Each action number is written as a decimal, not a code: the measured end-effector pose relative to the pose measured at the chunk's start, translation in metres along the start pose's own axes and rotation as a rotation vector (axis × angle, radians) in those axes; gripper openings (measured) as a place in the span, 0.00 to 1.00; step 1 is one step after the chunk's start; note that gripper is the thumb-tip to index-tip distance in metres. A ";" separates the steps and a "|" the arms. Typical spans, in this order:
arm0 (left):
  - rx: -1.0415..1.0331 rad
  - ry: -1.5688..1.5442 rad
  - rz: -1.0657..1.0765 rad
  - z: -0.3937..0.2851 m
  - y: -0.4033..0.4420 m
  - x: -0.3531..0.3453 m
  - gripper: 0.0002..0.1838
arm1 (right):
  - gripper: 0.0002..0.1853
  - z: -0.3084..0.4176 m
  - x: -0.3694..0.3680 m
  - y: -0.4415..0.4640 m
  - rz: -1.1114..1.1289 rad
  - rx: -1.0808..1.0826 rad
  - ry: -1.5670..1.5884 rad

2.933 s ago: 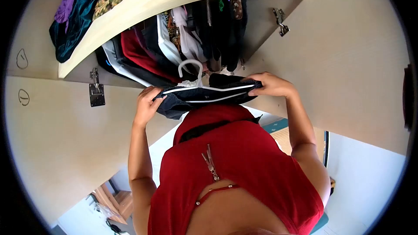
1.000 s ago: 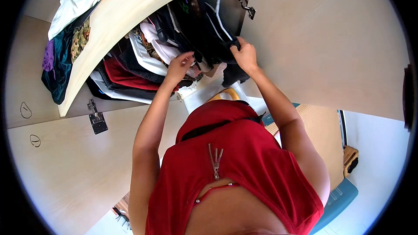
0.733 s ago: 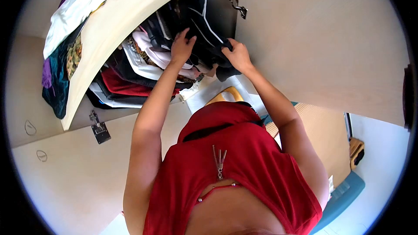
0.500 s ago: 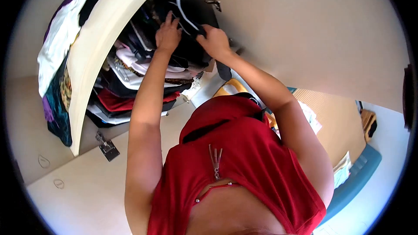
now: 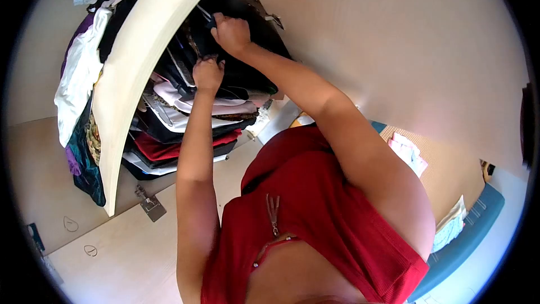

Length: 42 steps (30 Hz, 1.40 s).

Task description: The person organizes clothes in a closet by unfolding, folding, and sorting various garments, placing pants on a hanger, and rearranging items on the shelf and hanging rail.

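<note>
In the wardrobe, my right hand (image 5: 232,34) is closed on a dark garment (image 5: 212,22) near its top edge. Part of a white hanger (image 5: 203,12) shows just beyond the fingertips. Lower and to the left, my left hand (image 5: 208,73) has its fingers curled into the dark hanging clothes (image 5: 242,73), gripping black cloth. Below my left hand hang several garments packed close together, among them a pale pink one (image 5: 174,94) and a red one (image 5: 154,149). The hook end of the hanger is hidden.
A pale curved shelf edge (image 5: 126,67) runs along the left, with a white garment (image 5: 79,81) draped beyond it. The wardrobe door (image 5: 394,39) stands open on the right, and a hinge (image 5: 151,202) shows lower left. Behind is a bed with a woven mat (image 5: 444,157).
My right hand has moved up and left with the dark garment, and the white hanger is now mostly hidden. My left hand has shifted slightly down and its fingers have curled in.
</note>
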<state>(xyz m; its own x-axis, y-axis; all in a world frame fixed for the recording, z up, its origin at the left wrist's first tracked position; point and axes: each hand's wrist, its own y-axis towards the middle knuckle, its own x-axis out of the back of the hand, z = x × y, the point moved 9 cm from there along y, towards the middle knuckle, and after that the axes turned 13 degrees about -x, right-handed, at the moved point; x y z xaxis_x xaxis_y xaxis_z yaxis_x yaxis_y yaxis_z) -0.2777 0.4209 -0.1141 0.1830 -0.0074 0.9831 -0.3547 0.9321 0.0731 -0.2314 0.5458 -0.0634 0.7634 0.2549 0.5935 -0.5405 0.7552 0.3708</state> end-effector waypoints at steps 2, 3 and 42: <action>-0.038 0.013 -0.073 -0.002 -0.004 0.004 0.16 | 0.15 0.000 -0.014 0.014 -0.016 0.016 -0.016; -0.057 0.020 -0.109 -0.005 -0.005 0.010 0.16 | 0.15 0.003 -0.017 0.020 -0.024 0.024 -0.024; -0.159 0.231 0.198 -0.019 -0.061 -0.020 0.13 | 0.25 -0.119 -0.124 -0.063 0.559 -0.427 -0.151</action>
<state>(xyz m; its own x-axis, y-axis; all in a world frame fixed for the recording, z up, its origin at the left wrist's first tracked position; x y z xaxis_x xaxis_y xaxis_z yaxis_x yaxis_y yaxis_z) -0.2420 0.3708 -0.1417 0.3341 0.2450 0.9101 -0.2604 0.9520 -0.1607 -0.2497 0.5386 -0.2451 0.3392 0.6095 0.7165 -0.6273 0.7141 -0.3105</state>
